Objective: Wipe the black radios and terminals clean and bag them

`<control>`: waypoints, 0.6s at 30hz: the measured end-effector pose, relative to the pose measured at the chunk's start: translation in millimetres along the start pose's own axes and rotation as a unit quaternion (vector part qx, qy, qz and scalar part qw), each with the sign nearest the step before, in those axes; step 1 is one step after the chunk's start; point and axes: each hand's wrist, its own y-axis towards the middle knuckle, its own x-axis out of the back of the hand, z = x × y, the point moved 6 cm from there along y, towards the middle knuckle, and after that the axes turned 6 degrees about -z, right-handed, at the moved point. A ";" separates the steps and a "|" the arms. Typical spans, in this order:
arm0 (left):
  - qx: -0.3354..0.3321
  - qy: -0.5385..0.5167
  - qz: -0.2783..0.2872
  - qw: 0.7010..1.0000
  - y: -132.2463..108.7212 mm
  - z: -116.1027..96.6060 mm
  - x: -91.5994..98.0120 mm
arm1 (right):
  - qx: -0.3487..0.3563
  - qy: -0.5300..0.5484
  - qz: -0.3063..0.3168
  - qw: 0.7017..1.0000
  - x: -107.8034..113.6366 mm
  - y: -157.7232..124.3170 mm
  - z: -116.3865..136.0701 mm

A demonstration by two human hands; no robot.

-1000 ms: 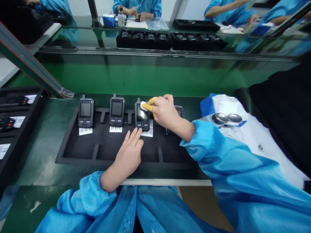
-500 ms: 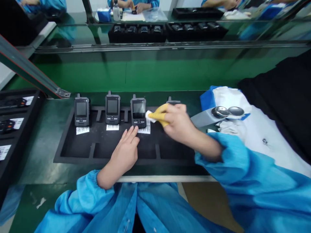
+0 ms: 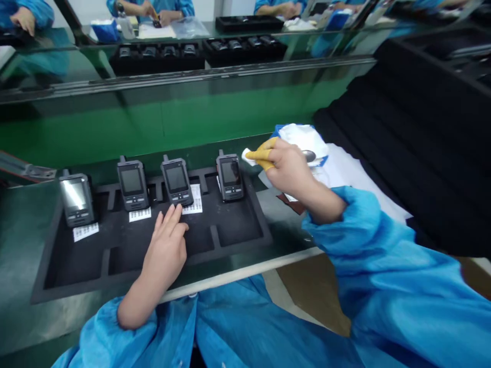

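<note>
A black foam tray (image 3: 115,255) holds several small black handheld radios standing upright, with barcode labels lying in front of some. My left hand (image 3: 165,248) lies flat on the tray with fingers stretched out, fingertips touching the base of the third radio (image 3: 176,181) and its label (image 3: 194,200). My right hand (image 3: 286,168), with yellow finger cots on two fingers, pinches a small white wipe (image 3: 247,156) just right of the fourth radio (image 3: 229,176), above the tray's right edge.
A pile of white cloths on blue material (image 3: 307,140) with a metal dish lies behind my right hand. Stacked black foam trays (image 3: 422,128) fill the right side. Beyond a green conveyor (image 3: 153,122), other people in blue coats work at trays of radios (image 3: 161,53).
My right hand has left the third radio's screen and drawn right with the wipe, past the fourth radio. The view has swung right; my left hand stays by the third radio.
</note>
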 end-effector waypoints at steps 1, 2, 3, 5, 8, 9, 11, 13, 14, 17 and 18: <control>-0.017 -0.004 -0.004 1.000 3.4 -9.2 1.3 | 0.003 -0.007 0.013 1.000 -5.4 -0.1 1.0; -0.036 -0.011 -0.002 0.999 7.1 -20.0 0.9 | 0.008 -0.016 0.022 1.000 -10.5 0.3 2.5; -0.056 -0.020 0.005 0.998 11.1 -31.7 -1.3 | 0.012 -0.028 0.028 0.999 -15.1 1.0 4.4; -0.085 -0.034 0.030 0.995 19.6 -53.7 -10.9 | 0.023 -0.054 0.035 0.998 -23.7 2.9 9.5; -0.096 -0.036 0.065 0.993 31.4 -74.2 -31.0 | 0.044 -0.080 0.049 0.995 -36.7 4.0 19.3; -0.091 -0.035 0.072 0.993 34.6 -76.7 -37.1 | 0.048 -0.085 0.057 0.994 -40.9 3.1 22.2; -0.077 -0.035 0.081 0.993 39.1 -77.1 -46.5 | 0.050 -0.094 0.081 0.991 -48.6 -2.0 26.7; -0.066 -0.041 0.086 0.993 41.0 -74.8 -51.6 | 0.068 -0.094 0.111 0.987 -53.3 -12.3 30.8; -0.063 -0.045 0.088 0.993 41.1 -73.7 -52.7 | 0.086 -0.088 0.125 0.985 -53.3 -19.4 32.8; -0.049 -0.054 0.095 0.993 39.2 -71.8 -52.4 | 0.136 -0.049 0.115 0.983 -37.7 -46.4 31.3; -0.045 -0.054 0.097 0.993 37.8 -72.1 -51.4 | 0.128 -0.036 0.081 0.988 -26.6 -56.0 25.2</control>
